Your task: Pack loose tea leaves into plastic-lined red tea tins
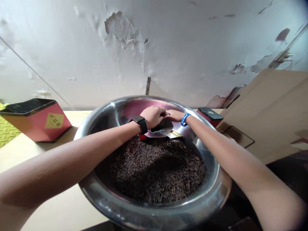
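Note:
A large steel bowl (93, 195) holds a heap of dark loose tea leaves (154, 170). At its far side, a clear plastic bag (160, 131) with dark contents sits by a small tin (142, 137), of which a red patch and a shiny gold edge show. My left hand (152, 117), with a black watch at the wrist, is closed at the bag's top. Close against it, my right hand (175, 115), wearing a blue wristband, pinches the bag's edge from the right. The fingertips of both hands are partly hidden.
On the pale table (64, 205) at left stands a large, open red tea canister (54, 120) with a yellow label. A small red tin with a dark lid (210, 116) is behind the bowl at right, beside a cardboard box (271, 106). The peeling wall (180, 54) rises behind.

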Available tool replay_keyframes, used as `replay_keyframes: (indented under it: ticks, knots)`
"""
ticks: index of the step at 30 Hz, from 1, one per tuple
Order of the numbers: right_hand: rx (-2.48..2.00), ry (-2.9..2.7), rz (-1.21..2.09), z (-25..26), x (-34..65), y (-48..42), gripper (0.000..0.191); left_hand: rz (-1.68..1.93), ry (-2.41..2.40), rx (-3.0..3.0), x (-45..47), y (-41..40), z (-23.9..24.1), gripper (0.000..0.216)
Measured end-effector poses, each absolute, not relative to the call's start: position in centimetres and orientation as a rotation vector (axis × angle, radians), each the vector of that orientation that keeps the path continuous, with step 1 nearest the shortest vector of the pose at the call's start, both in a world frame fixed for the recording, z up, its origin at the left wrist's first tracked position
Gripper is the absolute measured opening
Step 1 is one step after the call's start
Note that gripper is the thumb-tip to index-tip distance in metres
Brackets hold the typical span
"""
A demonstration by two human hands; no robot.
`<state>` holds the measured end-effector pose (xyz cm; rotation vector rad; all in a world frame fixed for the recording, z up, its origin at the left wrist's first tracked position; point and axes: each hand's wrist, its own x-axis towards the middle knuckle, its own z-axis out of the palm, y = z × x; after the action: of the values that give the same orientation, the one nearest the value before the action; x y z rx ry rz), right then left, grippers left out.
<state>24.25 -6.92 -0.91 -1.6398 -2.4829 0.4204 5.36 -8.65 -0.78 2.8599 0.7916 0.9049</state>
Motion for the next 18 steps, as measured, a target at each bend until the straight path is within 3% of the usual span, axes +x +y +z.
replay_keyframes:
  ticks: [18]
  knots:
    - [-1.629,-2.439,0.55,-1.06,24.24,-6.85,0.031,0.881,0.847,2.839,5.28,-8.82,-0.73,0.02]
